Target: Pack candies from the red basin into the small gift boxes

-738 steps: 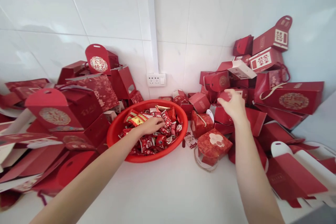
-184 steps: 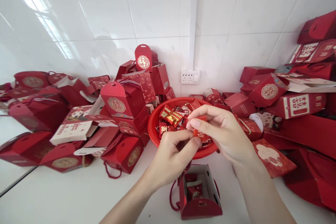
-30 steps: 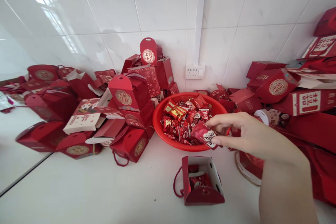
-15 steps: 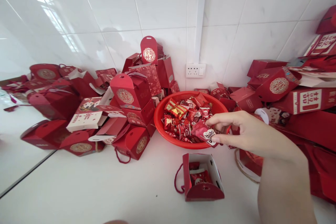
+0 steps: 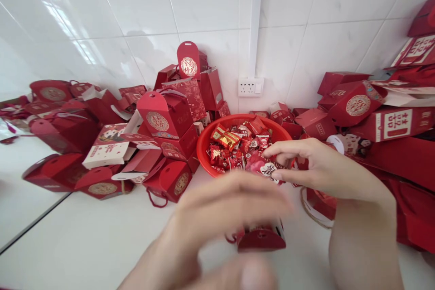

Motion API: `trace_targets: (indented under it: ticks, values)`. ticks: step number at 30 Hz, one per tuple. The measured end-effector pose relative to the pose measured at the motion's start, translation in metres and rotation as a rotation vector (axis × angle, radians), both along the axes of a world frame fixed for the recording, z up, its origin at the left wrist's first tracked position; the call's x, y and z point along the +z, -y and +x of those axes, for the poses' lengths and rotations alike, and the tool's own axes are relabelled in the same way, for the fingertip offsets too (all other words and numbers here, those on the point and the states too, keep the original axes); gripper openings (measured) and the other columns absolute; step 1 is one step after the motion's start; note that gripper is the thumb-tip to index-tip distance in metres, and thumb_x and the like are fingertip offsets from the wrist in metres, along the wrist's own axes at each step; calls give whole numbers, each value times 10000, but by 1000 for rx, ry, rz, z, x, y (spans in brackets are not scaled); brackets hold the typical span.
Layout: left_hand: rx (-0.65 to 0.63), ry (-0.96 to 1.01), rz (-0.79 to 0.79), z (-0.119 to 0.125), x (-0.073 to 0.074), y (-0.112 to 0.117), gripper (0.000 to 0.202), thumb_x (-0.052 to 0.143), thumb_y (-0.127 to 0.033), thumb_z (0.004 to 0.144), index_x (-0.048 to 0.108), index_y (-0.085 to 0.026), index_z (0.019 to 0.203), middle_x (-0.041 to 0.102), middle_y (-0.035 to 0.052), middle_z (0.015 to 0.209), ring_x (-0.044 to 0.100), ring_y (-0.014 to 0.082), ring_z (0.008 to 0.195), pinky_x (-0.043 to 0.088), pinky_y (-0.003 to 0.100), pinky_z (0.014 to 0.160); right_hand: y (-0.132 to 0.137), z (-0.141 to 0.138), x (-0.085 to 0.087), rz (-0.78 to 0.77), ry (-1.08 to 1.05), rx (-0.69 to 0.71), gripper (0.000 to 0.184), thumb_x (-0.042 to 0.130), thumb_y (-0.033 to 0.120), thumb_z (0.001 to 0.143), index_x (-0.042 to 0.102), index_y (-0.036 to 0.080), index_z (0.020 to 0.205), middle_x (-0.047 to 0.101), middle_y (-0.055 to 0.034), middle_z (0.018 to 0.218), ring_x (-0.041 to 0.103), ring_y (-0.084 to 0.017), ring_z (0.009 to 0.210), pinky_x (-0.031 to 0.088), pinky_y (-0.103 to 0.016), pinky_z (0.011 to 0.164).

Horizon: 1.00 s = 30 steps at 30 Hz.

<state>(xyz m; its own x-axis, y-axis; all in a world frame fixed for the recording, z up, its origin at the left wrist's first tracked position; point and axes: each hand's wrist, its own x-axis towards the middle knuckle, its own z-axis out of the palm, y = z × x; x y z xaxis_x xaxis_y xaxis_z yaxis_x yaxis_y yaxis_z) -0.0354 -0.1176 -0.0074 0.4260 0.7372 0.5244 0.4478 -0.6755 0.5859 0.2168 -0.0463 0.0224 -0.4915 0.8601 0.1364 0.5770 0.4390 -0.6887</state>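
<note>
My right hand [image 5: 316, 167] pinches a pink-and-red wrapped candy [image 5: 260, 165] between thumb and fingers, over the right front of a red plastic basket [image 5: 202, 147]. Wrapped candies in red and gold [image 5: 227, 138] fill that basket. In the foreground my left hand [image 5: 204, 217] reaches in, blurred, its fingers stretched out and the thumb apart, with nothing seen in it. Below and behind its fingers stands a small dark-red gift box [image 5: 261, 241]; the hand covers most of the box's open top and its contents.
Red gift boxes [image 5: 158, 115] pile up on the left of the white table [image 5: 84, 240]. More boxes [image 5: 360, 104] crowd the right side. Behind the basket, a socket plate [image 5: 250, 87] is set in the white tiled wall [image 5: 207, 4].
My left hand has come in from the bottom edge, over the small box. The right hand still holds the candy at the basket, almost unmoved. The view has shifted slightly.
</note>
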Motion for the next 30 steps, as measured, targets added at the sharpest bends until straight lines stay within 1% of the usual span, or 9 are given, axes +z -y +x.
trace_targets:
  ticks: [1,3,6,10,15,20,24,27,30]
  values:
    - [-10,3,5,3,9,-13,342,556,-483,990,657,-364,1294,701,52,1220,654,255,1180,565,399,969,0,0,1,-13,-6,28,284,653,345,878,741,237,1125,762,-7,840,696,-173,736,533,-280,698]
    - [42,-13,75,7,18,-34,351,547,-414,1000,649,-290,1312,686,80,1224,649,257,1162,555,385,986,1,-1,2,-35,4,83,270,642,317,888,735,237,1128,762,-5,847,695,-173,734,526,-281,691]
    - [41,-214,-27,9,15,-53,364,566,-384,986,620,-262,1324,675,78,1229,641,252,1141,544,376,982,2,-5,2,-35,72,191,225,628,239,882,749,235,1072,770,-15,928,699,-176,782,515,-282,717]
    - [-45,-509,-170,8,8,-57,233,577,-374,966,651,-235,1138,673,55,1085,649,225,964,538,340,843,3,-14,0,-22,163,321,177,600,149,861,747,210,938,749,-22,888,679,-182,798,474,-278,709]
    - [-106,-774,-282,8,8,-59,162,553,-299,937,683,-210,976,633,49,962,629,196,797,479,297,705,3,-23,-7,-11,270,339,185,607,68,825,682,210,917,702,16,829,624,-148,720,402,-257,648]
    - [-191,-788,-304,8,8,-62,221,480,-177,921,697,-198,951,673,63,954,649,198,818,474,293,721,3,-38,-11,-22,370,386,231,552,-1,822,682,190,843,711,0,810,644,-163,767,396,-263,673]
    - [-199,-743,-312,4,7,-65,220,462,-208,949,672,-185,886,688,54,878,649,191,778,455,288,677,1,-43,-16,15,341,439,256,531,0,835,701,191,847,720,-9,810,650,-168,766,401,-270,690]
    - [-183,-750,-327,2,6,-67,194,492,-250,948,658,-189,869,684,45,852,644,197,773,439,291,659,-1,-41,-20,51,347,391,259,510,20,851,697,196,818,699,-5,765,619,-163,705,379,-278,660]
    - [-179,-786,-322,1,5,-68,163,483,-193,923,631,-189,854,682,45,864,636,196,771,421,287,641,-3,-36,-19,61,367,336,251,516,17,822,695,192,810,694,-3,765,605,-160,695,373,-280,658]
